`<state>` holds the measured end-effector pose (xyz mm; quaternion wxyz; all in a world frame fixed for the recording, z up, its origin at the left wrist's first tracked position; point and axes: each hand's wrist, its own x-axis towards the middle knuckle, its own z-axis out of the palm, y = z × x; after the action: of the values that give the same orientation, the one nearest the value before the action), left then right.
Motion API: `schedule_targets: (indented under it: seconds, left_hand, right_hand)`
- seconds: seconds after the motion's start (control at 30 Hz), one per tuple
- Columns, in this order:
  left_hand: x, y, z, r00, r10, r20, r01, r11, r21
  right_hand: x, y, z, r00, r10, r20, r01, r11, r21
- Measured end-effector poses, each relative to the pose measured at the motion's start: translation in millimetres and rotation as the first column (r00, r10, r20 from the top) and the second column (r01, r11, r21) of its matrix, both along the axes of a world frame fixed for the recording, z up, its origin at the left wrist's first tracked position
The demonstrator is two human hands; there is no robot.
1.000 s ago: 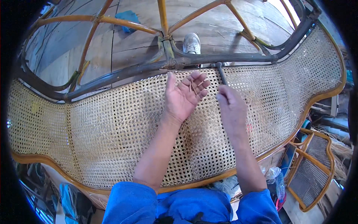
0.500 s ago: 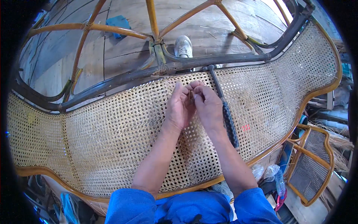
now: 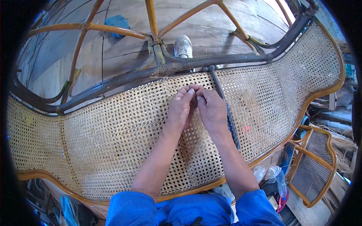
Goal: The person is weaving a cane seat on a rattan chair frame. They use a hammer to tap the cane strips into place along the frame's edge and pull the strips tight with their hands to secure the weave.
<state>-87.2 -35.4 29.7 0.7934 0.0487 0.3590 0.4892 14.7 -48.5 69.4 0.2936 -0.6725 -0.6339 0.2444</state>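
Observation:
Both of my hands meet above a woven cane panel (image 3: pixel 124 139), their fingertips nearly together. On my left hand (image 3: pixel 181 105) the thumb presses against the curled fingers. My right hand (image 3: pixel 213 111) is pinched too, thumb to forefinger, just beside the left. Whatever lies between the fingertips is too small or too hidden to name. A hammer (image 3: pixel 217 83) with a dark metal shaft and a black grip rests on the cane along the right hand's outer side, its head toward the panel's far edge. Part of its grip disappears behind my right hand.
A dark curved cane pole (image 3: pixel 124 79) borders the panel's far side, with brown rattan struts (image 3: pixel 152 19) beyond it. A light shoe (image 3: pixel 183 46) and a blue cloth (image 3: pixel 117 25) are on the plank floor. A smaller cane-backed frame (image 3: pixel 313 165) and plastic bags (image 3: pixel 273 173) sit at right.
My left thumb has come down onto the fingertips, and the two hands have closed up. The thin brownish piece glimpsed between the fingers before is now hidden. The hammer stays on the panel.

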Motion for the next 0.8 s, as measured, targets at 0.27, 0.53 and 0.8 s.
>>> schedule_targets:
  seconds: [0.27, 0.53, 0.8]
  left_hand:
    - [-11.7, 1.4, 5.4, 1.0, 0.006, 0.004, -0.005, 1.0, -0.027]
    - [-51.2, 17.4, 12.8, 0.437, 0.053, -0.898, 0.164, 0.977, 0.137]
    - [-78.5, 34.4, -1.6, -0.127, 0.002, -0.992, 0.166, 0.986, -0.019]
  right_hand:
    - [14.4, 10.1, 15.1, 0.499, -0.452, -0.74, 0.099, 0.877, -0.47]
    - [9.8, 32.4, -11.1, 0.602, -0.328, -0.728, 0.071, 0.93, -0.36]
    - [-16.4, 75.2, -56.2, 0.89, -0.011, -0.455, -0.039, 0.994, -0.102]
